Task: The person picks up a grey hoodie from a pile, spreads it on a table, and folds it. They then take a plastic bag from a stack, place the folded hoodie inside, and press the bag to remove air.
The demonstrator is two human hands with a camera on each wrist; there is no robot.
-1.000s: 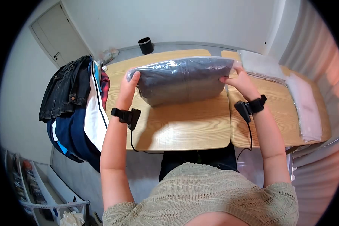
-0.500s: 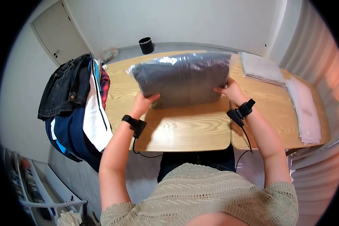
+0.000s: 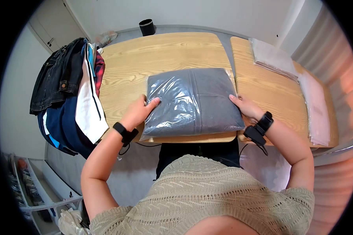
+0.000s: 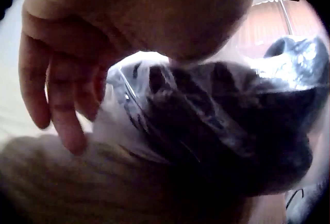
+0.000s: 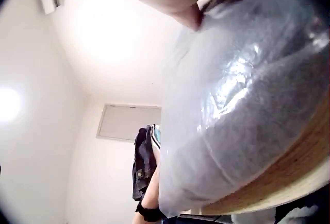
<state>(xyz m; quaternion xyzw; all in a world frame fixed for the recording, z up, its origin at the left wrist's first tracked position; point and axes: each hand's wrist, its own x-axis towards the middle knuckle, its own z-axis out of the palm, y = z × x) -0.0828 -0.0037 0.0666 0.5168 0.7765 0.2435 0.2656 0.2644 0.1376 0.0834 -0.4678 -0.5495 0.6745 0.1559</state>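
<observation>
A folded grey garment in a clear plastic bag (image 3: 192,102) lies at the near side of the wooden table, its glossy front facing up. My left hand (image 3: 139,111) holds its left edge, thumb on top. In the left wrist view, the fingers (image 4: 64,100) curve down beside the crinkled plastic (image 4: 206,110). At the opposite edge my right hand (image 3: 247,107) grips the bag, thumb on its upper face and the other fingers mostly hidden. The right wrist view shows that thumb (image 5: 191,18) pressed against the shiny bag (image 5: 232,95).
Clothes (image 3: 62,86), with a dark denim jacket in front, hang at the table's left. Flat clear bags (image 3: 272,56) and another stack of them (image 3: 314,109) lie on the right-hand table (image 3: 270,94). Beyond the table stands a black bin (image 3: 147,27).
The bagged garment has come down from a raised, tilted position towards the body and now lies flat on the table. Both hands moved nearer with it, still at its sides.
</observation>
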